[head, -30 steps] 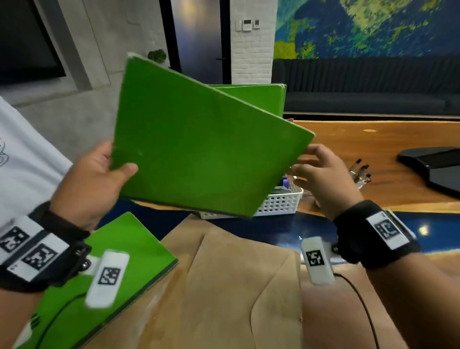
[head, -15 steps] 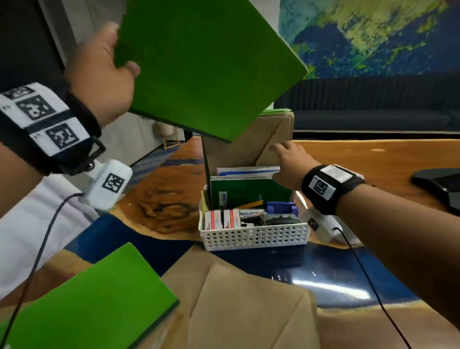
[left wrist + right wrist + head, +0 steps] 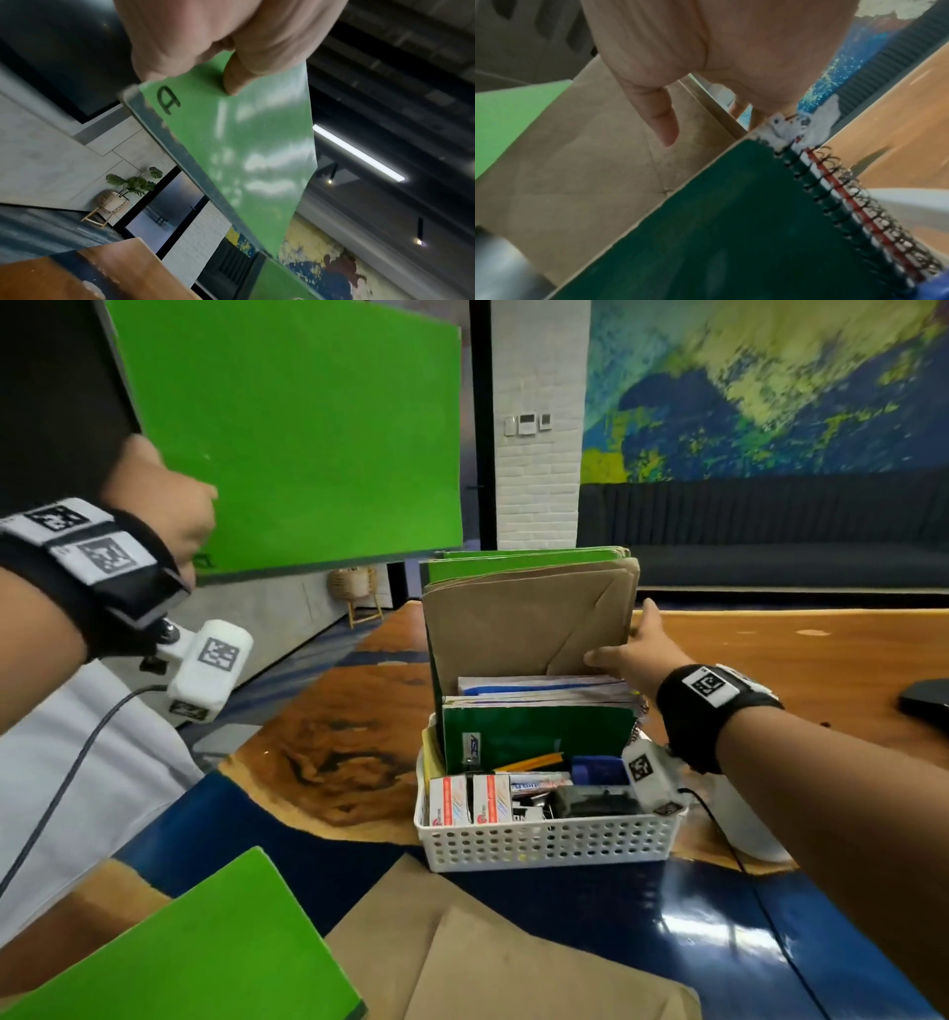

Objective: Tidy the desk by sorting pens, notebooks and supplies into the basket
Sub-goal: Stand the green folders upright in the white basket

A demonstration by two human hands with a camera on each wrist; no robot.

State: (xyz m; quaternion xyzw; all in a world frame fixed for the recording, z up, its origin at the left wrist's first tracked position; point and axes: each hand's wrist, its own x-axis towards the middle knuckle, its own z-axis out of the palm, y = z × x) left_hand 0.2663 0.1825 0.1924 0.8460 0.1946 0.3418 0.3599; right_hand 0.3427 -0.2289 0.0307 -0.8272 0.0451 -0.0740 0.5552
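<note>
My left hand (image 3: 164,505) holds a bright green notebook (image 3: 308,428) up high at the left, above and left of the basket. In the left wrist view the thumb (image 3: 231,77) pinches the green notebook (image 3: 244,152) at a corner marked "A". The white perforated basket (image 3: 544,845) stands mid-table and holds upright notebooks, small boxes, a pencil and clips. My right hand (image 3: 637,649) grips the right edge of a brown envelope (image 3: 524,624) standing in it. Its thumb (image 3: 659,121) lies on the front of the brown envelope (image 3: 577,162) and the fingers are behind. A dark green spiral notebook (image 3: 731,223) stands in front.
A second green notebook (image 3: 195,952) lies at the near left edge of the wood-and-blue table (image 3: 334,752). Brown envelopes (image 3: 488,958) lie in front of the basket. A black device (image 3: 924,701) sits far right, and a white object (image 3: 744,829) is right of the basket.
My right hand let go of the green notebook and took hold of the brown envelope in the basket. My left hand lifted the notebook up and to the left.
</note>
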